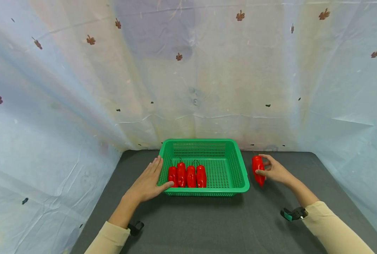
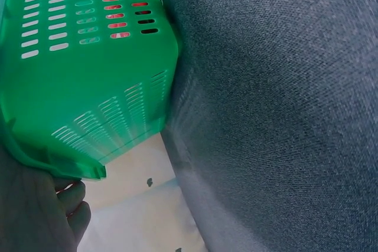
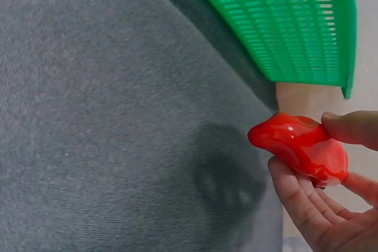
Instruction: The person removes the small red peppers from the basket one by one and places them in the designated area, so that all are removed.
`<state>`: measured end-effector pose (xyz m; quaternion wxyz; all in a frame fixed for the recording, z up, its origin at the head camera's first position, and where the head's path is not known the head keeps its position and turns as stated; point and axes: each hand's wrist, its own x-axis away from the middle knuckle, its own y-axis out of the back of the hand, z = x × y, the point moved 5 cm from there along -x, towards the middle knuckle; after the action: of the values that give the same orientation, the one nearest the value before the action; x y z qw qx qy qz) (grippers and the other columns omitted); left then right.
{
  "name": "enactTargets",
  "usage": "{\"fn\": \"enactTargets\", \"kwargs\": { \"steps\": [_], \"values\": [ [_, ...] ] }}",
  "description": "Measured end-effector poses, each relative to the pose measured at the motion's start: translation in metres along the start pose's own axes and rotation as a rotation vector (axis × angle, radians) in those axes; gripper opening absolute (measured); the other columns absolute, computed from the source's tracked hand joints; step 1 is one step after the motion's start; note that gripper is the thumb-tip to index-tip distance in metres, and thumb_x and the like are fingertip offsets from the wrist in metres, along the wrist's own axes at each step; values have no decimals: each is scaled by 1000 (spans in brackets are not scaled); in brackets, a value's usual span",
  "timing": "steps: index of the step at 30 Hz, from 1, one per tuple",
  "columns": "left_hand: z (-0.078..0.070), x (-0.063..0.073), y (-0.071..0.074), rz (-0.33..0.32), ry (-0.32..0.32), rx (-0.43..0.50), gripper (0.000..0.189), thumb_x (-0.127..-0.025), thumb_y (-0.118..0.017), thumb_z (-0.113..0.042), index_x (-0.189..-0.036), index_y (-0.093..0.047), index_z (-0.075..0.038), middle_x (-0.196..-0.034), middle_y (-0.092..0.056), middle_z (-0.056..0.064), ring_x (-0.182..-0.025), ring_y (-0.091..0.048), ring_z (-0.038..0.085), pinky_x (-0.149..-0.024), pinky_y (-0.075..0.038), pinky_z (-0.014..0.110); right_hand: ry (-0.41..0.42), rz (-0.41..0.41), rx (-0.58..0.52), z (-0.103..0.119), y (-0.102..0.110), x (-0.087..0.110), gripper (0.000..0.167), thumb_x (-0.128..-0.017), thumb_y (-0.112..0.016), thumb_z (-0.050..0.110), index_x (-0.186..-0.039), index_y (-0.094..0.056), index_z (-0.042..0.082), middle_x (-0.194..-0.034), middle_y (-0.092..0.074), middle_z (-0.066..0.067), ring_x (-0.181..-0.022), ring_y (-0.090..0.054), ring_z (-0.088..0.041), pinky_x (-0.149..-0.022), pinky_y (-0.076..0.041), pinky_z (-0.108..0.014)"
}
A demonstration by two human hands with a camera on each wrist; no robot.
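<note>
My right hand pinches a red pepper between thumb and fingers, to the right of the green plastic basket. In the right wrist view this pepper hangs above the grey surface, its shadow apart from it. My left hand rests with straight fingers on the basket's left rim, the thumb along the front left corner. Inside the basket several red peppers lie side by side in its left half, thin stems pointing to the back. From the left wrist, the basket's slotted wall hides most of them.
A dark grey table bears the basket near its back edge. Behind it and at both sides hangs a pale sheet with brown leaf marks. Each wrist wears a black strap.
</note>
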<state>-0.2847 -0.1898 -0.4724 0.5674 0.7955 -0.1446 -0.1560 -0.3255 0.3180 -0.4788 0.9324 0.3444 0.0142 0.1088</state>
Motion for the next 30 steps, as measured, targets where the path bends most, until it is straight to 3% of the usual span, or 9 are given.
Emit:
{"fn": "enactTargets", "kwargs": {
  "steps": [10, 18, 24, 30],
  "values": [
    [0, -1, 0, 1, -1, 4, 110, -102, -53, -72, -171, -6, -1, -180, -1, 16, -166, -6, 35, -134, -11, 53, -36, 37, -2, -15, -7, -7, 85, -98, -80, 17, -161, -29, -8, -129, -54, -40, -95, -72, -32, -72, -65, -45],
    [1, 1, -3, 9, -2, -14, 110, -103, -51, -73, -171, -5, 0, -180, -2, 17, -166, -6, 36, -134, -12, 54, -40, 81, 9, -16, -12, -5, 85, -99, -79, 14, -159, -26, -13, -119, -59, -36, -90, -72, -30, -73, -65, -45],
    [0, -1, 0, 6, -8, -19, 110, -102, -53, -72, -171, -5, 0, -180, -2, 17, -166, -7, 35, -134, -12, 53, -65, 110, -34, -15, -13, -5, 85, -100, -78, 12, -161, -23, -13, -123, -58, -38, -91, -72, -31, -76, -66, -49],
    [0, 0, 0, 7, -5, -14, 110, -103, -52, -72, -171, -5, 0, -180, -2, 17, -166, -7, 35, -134, -12, 53, -98, 116, -10, -20, -13, -8, 85, -99, -78, 12, -160, -25, -12, -120, -58, -35, -89, -71, -31, -76, -65, -47]
  ]
}}
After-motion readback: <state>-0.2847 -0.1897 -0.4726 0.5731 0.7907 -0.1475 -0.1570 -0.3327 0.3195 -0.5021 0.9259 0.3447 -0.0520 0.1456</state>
